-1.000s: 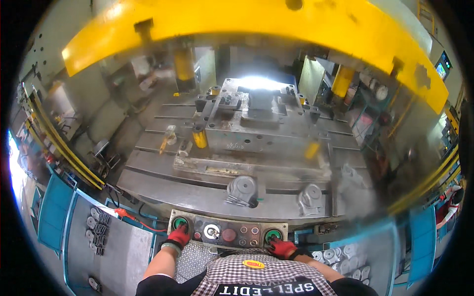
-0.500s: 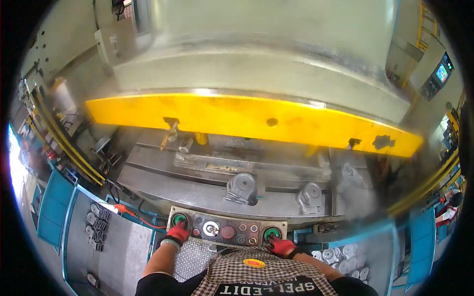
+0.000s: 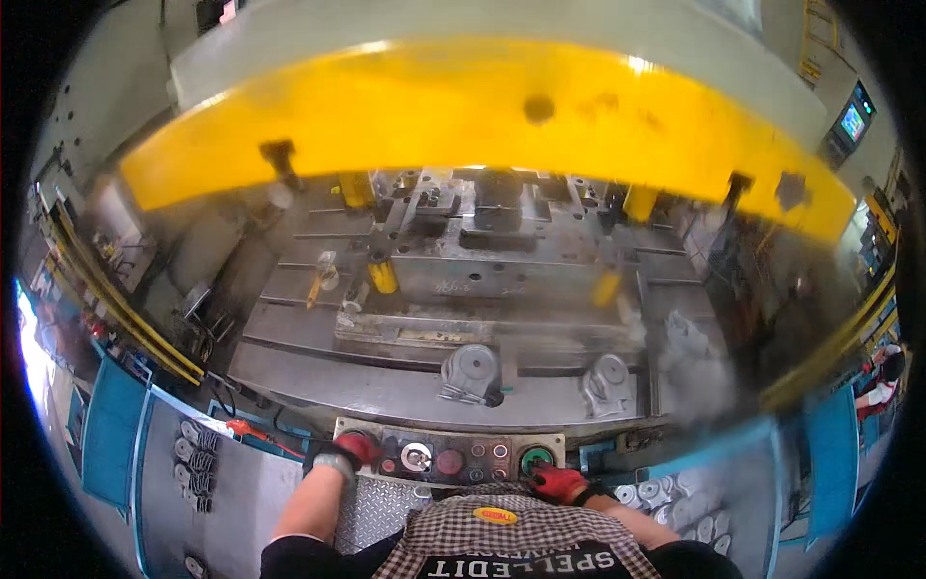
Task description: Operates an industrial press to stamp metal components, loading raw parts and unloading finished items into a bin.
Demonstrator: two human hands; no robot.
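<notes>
My left hand (image 3: pixel 355 450), in a red glove, lies over the left end of the control panel (image 3: pixel 430 436) and hides the button there; its fingers cannot be made out. At the panel's right end, my right hand (image 3: pixel 559 483), also red-gloved, has fingers stretched out onto the green button (image 3: pixel 535 457). Between the hands sit a red mushroom button (image 3: pixel 449 462) and several small buttons. Beyond the panel, two grey metal parts with round ends, one nearer the middle (image 3: pixel 473 371) and one to the right (image 3: pixel 608 382), rest on the press bed's front ledge.
A wide yellow press beam (image 3: pixel 463 106) hangs raised above the lower die (image 3: pixel 502 256). Several metal parts lie on the left blue-framed table (image 3: pixel 246 482) and more (image 3: pixel 675 497) at lower right. A person (image 3: pixel 880 386) stands far right, near yellow rails (image 3: pixel 830 338).
The yellow press beam has risen, uncovering the lower die behind it. My left hand has shifted slightly over the left green button, which no longer shows. My right hand has barely moved.
</notes>
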